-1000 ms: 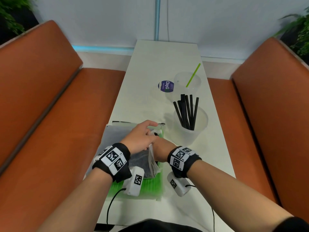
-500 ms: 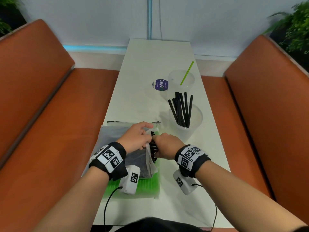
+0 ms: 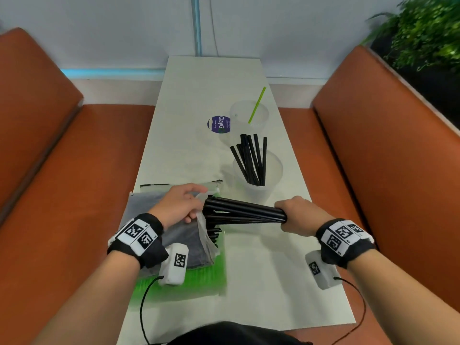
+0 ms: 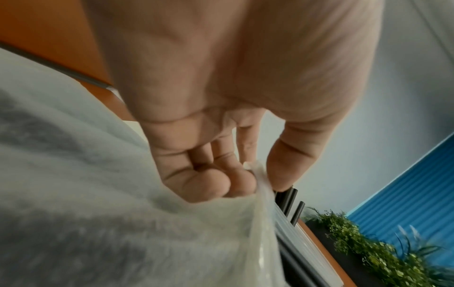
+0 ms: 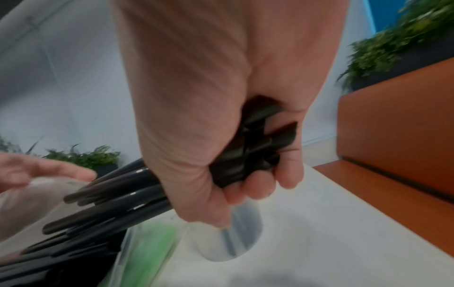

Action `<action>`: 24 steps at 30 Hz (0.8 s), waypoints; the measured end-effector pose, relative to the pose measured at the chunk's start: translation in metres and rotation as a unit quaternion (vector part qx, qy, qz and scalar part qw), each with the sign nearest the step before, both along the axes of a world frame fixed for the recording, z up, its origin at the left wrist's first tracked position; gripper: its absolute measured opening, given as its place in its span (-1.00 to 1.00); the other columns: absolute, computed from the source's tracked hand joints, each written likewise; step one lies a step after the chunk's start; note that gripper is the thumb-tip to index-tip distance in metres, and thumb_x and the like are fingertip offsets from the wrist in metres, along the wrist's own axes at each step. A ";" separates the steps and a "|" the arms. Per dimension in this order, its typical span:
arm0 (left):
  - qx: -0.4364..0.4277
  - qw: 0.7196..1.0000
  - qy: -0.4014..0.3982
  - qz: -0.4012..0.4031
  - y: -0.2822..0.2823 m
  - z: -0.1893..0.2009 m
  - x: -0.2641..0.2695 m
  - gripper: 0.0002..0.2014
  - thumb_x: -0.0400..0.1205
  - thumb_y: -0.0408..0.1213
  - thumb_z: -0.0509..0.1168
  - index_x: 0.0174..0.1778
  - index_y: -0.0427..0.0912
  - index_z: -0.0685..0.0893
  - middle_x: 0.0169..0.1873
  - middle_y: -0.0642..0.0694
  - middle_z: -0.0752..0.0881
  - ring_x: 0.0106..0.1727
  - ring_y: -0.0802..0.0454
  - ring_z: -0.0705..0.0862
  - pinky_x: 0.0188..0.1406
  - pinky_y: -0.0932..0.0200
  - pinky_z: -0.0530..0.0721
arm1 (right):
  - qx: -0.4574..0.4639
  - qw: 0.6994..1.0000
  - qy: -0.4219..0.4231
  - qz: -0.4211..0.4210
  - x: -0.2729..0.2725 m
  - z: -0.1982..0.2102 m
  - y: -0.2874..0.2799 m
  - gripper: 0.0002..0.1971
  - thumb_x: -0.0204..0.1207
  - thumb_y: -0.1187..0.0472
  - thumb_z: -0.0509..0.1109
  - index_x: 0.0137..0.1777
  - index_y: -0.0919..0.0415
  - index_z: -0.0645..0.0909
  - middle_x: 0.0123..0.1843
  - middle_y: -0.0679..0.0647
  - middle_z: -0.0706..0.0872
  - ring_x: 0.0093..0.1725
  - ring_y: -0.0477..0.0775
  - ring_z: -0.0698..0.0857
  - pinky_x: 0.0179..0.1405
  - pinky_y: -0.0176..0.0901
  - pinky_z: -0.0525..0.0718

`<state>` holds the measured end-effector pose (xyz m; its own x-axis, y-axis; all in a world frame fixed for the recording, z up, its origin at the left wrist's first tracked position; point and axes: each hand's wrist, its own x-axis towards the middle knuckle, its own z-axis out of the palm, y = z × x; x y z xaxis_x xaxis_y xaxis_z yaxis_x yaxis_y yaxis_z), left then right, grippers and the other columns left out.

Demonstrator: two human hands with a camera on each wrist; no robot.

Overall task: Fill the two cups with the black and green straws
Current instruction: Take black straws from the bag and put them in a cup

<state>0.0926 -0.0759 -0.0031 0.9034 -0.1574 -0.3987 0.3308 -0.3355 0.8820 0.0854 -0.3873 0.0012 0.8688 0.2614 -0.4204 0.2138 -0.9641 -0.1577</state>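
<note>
My right hand (image 3: 297, 214) grips a bundle of black straws (image 3: 244, 211) near one end; their other ends still reach into the mouth of a translucent plastic bag (image 3: 184, 235). The same bundle (image 5: 115, 198) fans out leftward in the right wrist view, clamped in my right hand (image 5: 245, 169). My left hand (image 3: 180, 204) pinches the bag's opening; in the left wrist view its fingers (image 4: 221, 180) pinch the plastic bag (image 4: 123, 223). A near clear cup (image 3: 258, 178) holds several black straws (image 3: 251, 161). A far clear cup (image 3: 249, 115) holds one green straw (image 3: 256, 104).
A pack of green straws (image 3: 196, 282) lies under the bag at the table's near left. A round purple sticker (image 3: 219, 124) is on the white table (image 3: 189, 150) left of the far cup. Orange benches (image 3: 62, 183) flank the table; plants (image 3: 428, 31) stand at far right.
My right hand has pulled a bundle of black straws out of the bag and moved right. The left hand stays pinching the bag's mouth.
</note>
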 end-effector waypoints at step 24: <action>-0.177 0.967 -0.105 0.151 -0.058 0.028 0.005 -0.71 0.74 -0.19 0.20 -0.01 -0.17 0.83 -0.01 -0.18 0.85 0.09 -0.16 0.81 0.32 -0.24 0.65 | 0.093 0.991 -0.091 0.028 0.006 0.017 0.028 -0.87 0.44 0.21 0.38 -0.08 -0.03 0.57 -0.34 -0.14 0.55 -0.35 -0.04 0.61 -0.45 -0.26 0.50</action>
